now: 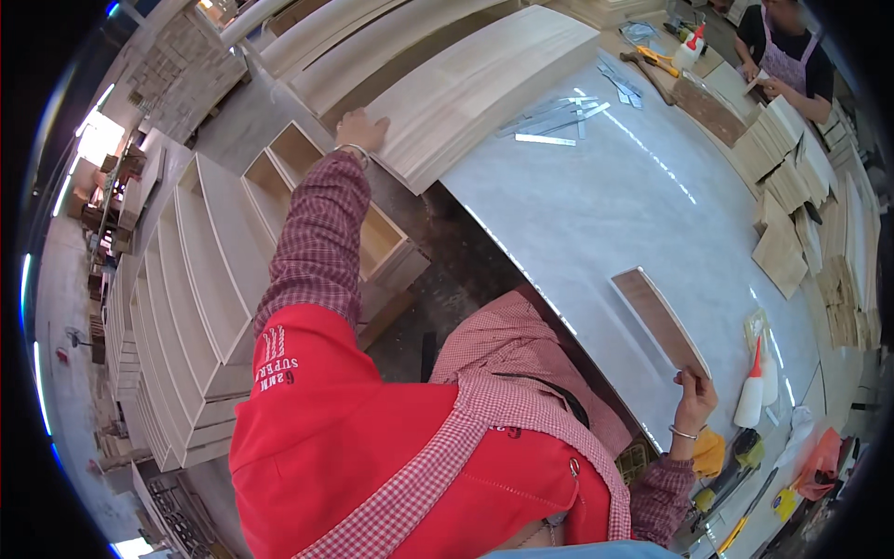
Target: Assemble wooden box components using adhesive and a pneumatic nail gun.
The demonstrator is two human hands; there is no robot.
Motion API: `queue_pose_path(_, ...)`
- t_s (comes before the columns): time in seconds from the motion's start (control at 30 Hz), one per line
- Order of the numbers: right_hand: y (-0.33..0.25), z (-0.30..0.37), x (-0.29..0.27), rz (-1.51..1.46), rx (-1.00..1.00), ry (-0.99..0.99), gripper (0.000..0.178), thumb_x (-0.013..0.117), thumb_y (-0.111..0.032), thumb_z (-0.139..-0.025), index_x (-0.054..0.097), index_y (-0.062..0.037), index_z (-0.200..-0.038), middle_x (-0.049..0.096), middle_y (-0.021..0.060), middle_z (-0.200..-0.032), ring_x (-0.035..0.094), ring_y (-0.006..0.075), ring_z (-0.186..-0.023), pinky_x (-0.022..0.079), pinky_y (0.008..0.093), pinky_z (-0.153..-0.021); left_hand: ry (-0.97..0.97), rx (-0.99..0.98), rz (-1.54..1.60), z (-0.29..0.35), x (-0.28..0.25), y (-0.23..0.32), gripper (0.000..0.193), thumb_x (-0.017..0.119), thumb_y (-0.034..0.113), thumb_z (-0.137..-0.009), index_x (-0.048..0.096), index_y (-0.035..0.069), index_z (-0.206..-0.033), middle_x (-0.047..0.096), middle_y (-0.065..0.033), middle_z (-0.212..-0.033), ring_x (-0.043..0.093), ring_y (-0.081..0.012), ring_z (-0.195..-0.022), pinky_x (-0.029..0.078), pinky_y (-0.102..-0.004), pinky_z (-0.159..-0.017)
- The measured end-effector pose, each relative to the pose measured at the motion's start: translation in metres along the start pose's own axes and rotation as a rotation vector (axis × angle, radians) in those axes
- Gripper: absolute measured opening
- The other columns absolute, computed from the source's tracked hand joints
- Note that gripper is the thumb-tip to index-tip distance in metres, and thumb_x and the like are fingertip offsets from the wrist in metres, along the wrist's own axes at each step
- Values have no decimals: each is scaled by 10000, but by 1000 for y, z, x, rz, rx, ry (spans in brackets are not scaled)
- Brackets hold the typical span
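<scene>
My right hand (695, 401) pinches the near end of a narrow wooden board (666, 321), which is tilted over the pale, glossy tabletop (605, 205). Its broad face is brown, with a paler edge. At the upper left, my left hand (361, 131) reaches to the near left end of a long, curved light-wood drawer piece (494, 79). The thumb stands apart from the other fingers, and the hand appears to touch the piece's edge without wrapping round it. That piece overlaps the table's far left corner.
Stacked curved drawers (200, 270) stand left of me. Metal strips (559, 121) lie on the far tabletop. A white glue bottle (751, 391) with a red tip stands right of my right hand. Wood pieces (782, 242) line the right side; a hammer (647, 74) and a co-worker (787, 56) are beyond.
</scene>
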State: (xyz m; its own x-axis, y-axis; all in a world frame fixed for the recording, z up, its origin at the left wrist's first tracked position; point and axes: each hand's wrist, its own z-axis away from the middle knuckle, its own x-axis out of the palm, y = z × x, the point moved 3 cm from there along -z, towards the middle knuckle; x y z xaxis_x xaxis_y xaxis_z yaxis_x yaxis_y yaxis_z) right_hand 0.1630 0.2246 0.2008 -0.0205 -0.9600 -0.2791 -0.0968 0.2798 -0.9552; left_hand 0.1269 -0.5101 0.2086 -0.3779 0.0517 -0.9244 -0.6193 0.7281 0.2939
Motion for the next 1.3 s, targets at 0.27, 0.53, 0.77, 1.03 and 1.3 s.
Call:
queue_pose_path(0.27, 8, 18, -2, -44, 93, 61, 135, 600, -9, -851, 645, 53, -961, 633, 74, -736, 577, 141, -632, 484, 233, -642, -116, 35, -73, 5, -14, 3, 692, 657, 553, -704, 575, -22, -1080, 544, -205, -1147, 519, -388, -1026, 425, -431, -928)
queue_pose_path(0.53, 13, 33, -3, -49, 112, 95, 115, 601, -11, -849, 638, 47, -941, 623, 65, -724, 571, 137, -625, 480, 230, -632, -137, -43, -12, 56, -34, 24, 621, 743, 471, -698, 581, -53, -989, 579, -190, -1054, 560, -291, -931, 464, -354, -837)
queue_pose_path(0.77, 20, 39, -5, -47, 97, 41, 134, 575, 14, -858, 612, 25, -986, 597, 50, -799, 535, 121, -661, 476, 229, -644, -617, -312, 646, 92, -26, 23, 401, 699, 297, -808, 590, -45, -987, 600, -109, -920, 564, -166, -793, 464, -247, -725)
queue_pose_path(1.03, 22, 47, -11, -96, 58, 32, 199, 557, 57, -822, 612, 15, -1009, 606, 49, -819, 542, 125, -666, 478, 231, -643, -587, -140, 1460, 154, -73, 112, 193, 578, 128, -899, 604, -35, -999, 598, -51, -888, 538, -97, -754, 435, -203, -677)
queue_pose_path(1.3, 21, 46, -12, -101, 43, 22, 237, 549, 79, -792, 614, 14, -1010, 619, 51, -838, 552, 125, -673, 477, 229, -639, -634, -61, 1602, 180, -60, 197, 160, 570, 102, -899, 599, -17, -1003, 599, -35, -878, 541, -85, -729, 441, -195, -664)
